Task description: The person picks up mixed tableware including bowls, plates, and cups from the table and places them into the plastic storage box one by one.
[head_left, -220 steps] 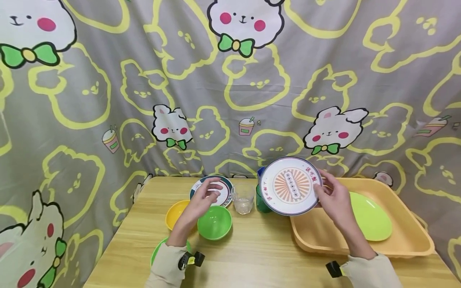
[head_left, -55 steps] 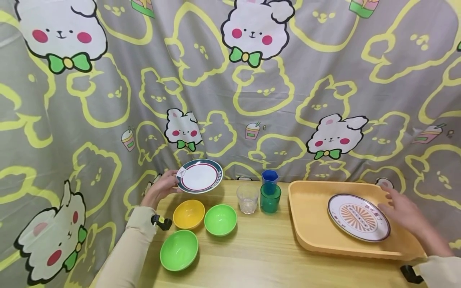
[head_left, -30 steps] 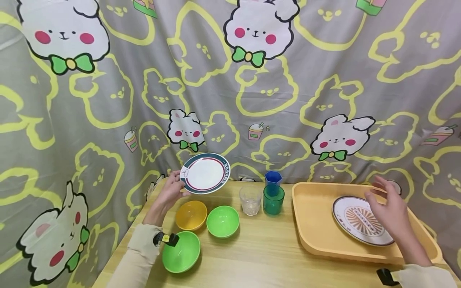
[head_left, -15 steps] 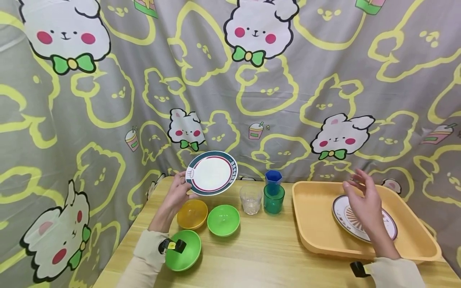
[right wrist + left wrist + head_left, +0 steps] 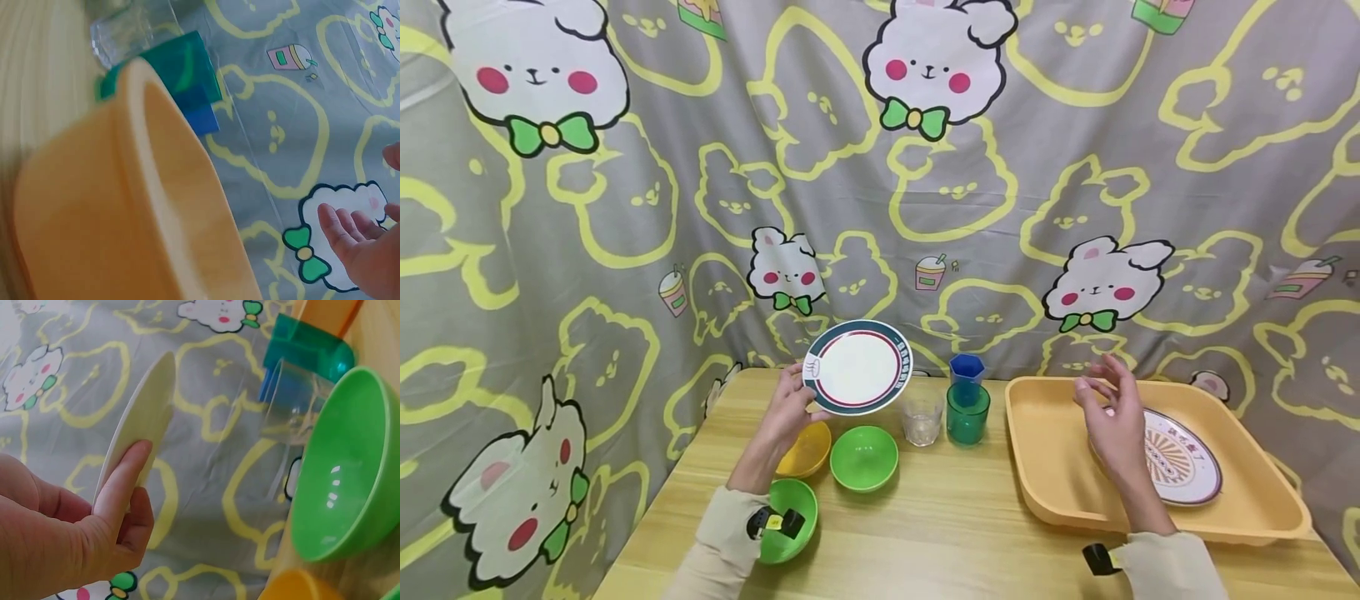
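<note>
My left hand [image 5: 786, 408] pinches the left rim of a white plate [image 5: 856, 367] with a dark green border and a red ring. The plate is held tilted in the air behind the bowls. Seen from the left wrist, the plate [image 5: 140, 412] is edge-on, with the fingers against its underside. My right hand [image 5: 1116, 417] holds nothing and is above the orange tray [image 5: 1052, 492], its fingers loosely bent. Behind that hand, in the tray, lies a white plate with a sunburst print [image 5: 1183, 458], partly covered by the hand and wrist.
Two green bowls [image 5: 865, 460] [image 5: 793, 521] and a yellow bowl [image 5: 808, 450] stand at the left. Mid-table are a clear glass [image 5: 921, 423], a green cup [image 5: 967, 417] and a blue cup [image 5: 966, 367]. A patterned curtain [image 5: 850, 167] hangs behind the table.
The sunburst plate went from the right hand into the tray, over the lime-green plate. My left hand lifted the green-bordered plate and carried it right; the right hand moved left above the tray.
</note>
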Demonstrator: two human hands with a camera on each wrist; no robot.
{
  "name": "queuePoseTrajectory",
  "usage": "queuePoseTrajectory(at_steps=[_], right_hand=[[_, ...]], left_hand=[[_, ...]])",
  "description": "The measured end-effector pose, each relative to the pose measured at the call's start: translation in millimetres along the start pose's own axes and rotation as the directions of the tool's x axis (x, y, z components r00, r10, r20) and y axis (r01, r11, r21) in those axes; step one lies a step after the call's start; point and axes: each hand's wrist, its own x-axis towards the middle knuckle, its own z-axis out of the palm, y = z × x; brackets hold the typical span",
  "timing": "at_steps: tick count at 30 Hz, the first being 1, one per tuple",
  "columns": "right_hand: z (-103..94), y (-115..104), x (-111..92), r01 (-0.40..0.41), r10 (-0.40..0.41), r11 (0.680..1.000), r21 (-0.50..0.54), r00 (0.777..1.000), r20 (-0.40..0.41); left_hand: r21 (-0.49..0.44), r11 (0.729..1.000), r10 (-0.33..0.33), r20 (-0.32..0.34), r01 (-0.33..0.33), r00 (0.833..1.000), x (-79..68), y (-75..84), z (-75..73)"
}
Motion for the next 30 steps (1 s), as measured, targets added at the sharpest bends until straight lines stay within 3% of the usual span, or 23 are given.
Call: queuePoseTrajectory(at_steps=[8, 21, 30], right_hand=[[23.3, -1.3, -8.2, -0.046, 0.042, 0.996, 0.075, 0.998, 0.051], [45.5, 1.7, -19.2, -0.018, 0.013, 0.999, 0.041, 0.993, 0.118], [56.2, 4.0, -22.4, -0.069, 0.061, 0.997, 0.042, 0.983, 0.175]], left_hand=[[-0.003, 1.000, 0.029, 0.022, -0.029, 0.999, -1.8, -10.3, 13.7], [-0.015, 1.000, 0.028, 0.047, -0.028, 0.998, -2.5, -17.1, 42.7], [0.032, 0.997, 0.064, 0.092, -0.068, 0.994, -3.5, -22.5, 60.0]])
